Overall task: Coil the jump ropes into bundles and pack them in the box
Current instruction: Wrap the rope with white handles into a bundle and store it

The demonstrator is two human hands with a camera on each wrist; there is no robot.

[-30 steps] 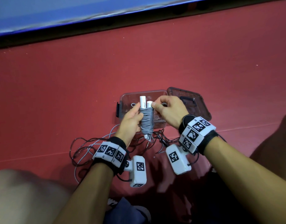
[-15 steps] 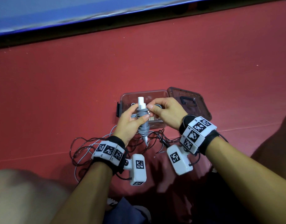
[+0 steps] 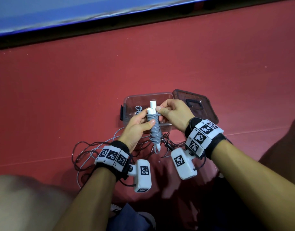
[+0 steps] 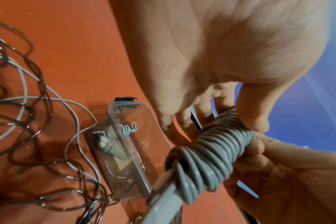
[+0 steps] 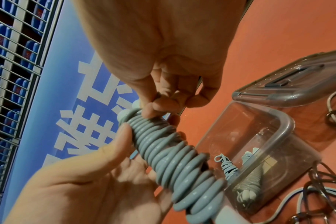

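Counts: one grey jump rope bundle (image 3: pixel 154 129) in hand, two white handles (image 3: pixel 151 108) sticking out of its top; at least one more coiled grey bundle (image 5: pixel 250 180) lay inside the clear box (image 3: pixel 126 100). One box, one lid (image 3: pixel 196 104) lying open beside it on the right. Loose ropes (image 3: pixel 86 152) on the red floor (image 3: pixel 160 60): at least one dark, one light grey; tangled, exact count unclear.

Grip: left hand (image 3: pixel 137 126) was wrapped around the middle of the bundle, thumb pressed over the coils, fingers behind. Right hand (image 3: pixel 174 114) pinched the rope at the top of the coil, just below the handle ends, thumb and forefinger closed on it. Bundle was held roughly upright between both hands, above the near edge of the box, not inside it.

Hard to make out: rope's free end was hidden under the right fingertips. Lower handle tips poked out of the bottom of the coil. Box contents were blurred through the plastic; a small knotted loop (image 4: pixel 129 128) showed, whether part of the packed bundle I couldn't tell.
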